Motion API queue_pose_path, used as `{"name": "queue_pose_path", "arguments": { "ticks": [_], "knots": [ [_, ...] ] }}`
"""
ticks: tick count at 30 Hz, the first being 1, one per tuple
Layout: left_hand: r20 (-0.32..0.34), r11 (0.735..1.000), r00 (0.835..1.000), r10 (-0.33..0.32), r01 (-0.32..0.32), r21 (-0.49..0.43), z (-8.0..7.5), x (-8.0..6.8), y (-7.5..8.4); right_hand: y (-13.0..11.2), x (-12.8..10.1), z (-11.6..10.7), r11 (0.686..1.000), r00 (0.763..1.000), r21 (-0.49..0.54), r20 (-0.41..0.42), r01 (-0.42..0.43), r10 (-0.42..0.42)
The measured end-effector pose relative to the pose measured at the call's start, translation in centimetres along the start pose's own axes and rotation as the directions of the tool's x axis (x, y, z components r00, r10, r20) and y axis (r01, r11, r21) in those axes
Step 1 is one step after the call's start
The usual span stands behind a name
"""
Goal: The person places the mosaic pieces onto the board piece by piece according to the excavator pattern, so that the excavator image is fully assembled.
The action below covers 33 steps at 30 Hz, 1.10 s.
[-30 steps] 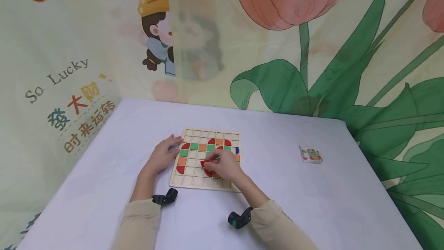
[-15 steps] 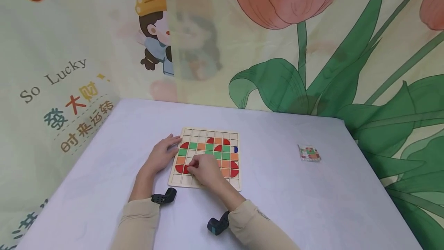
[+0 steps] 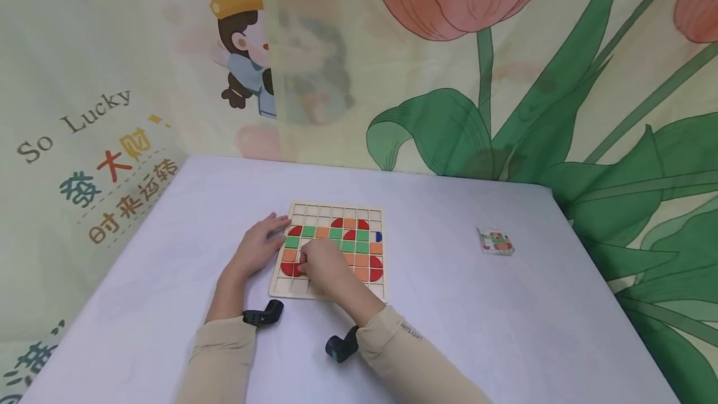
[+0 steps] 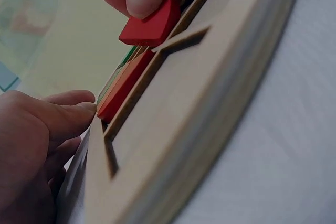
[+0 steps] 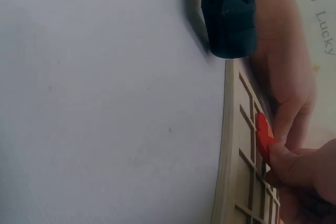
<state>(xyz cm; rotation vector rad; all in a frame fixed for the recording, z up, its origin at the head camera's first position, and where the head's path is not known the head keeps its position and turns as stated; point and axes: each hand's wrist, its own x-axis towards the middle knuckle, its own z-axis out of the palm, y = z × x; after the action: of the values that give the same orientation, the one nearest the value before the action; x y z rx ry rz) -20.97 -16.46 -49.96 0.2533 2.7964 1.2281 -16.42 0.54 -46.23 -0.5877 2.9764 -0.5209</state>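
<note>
A square wooden grid board [image 3: 280, 284] lies on the table, with red, green, orange and blue tiles in some of its cells. Between thumb and finger, my right hand [image 3: 327, 264] pinches a red tile [image 4: 152, 27]. That tile is tilted over the board's cells, beside another red tile [image 4: 122, 90] seated near the left edge, as the left wrist view shows. My left hand [image 3: 258, 247] rests at the board's left side, fingers extended, fingertips touching its edge. The right hand covers part of the board in the head view.
A small clear packet [image 3: 495, 242] with a coloured tile pattern lies to the right on the white table [image 3: 449, 304]. Each wrist wears a black camera [image 3: 342, 346]. A printed cloth [image 3: 325, 142] hangs behind the table.
My right hand has carried the red tile leftward across the board to beside the red tile near the left edge. The left hand has stayed at the board's edge.
</note>
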Motion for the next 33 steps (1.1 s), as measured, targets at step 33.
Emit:
{"name": "queue_pose_path", "arguments": {
  "ticks": [33],
  "knots": [
    [-0.019, 1.000, 1.000, -0.011, 0.012, 0.023, 0.4, -0.6, 0.6, 1.5, -2.5, 1.6, 0.925, 0.941, -0.213, -0.060, 0.315, -0.334]
  ]
}}
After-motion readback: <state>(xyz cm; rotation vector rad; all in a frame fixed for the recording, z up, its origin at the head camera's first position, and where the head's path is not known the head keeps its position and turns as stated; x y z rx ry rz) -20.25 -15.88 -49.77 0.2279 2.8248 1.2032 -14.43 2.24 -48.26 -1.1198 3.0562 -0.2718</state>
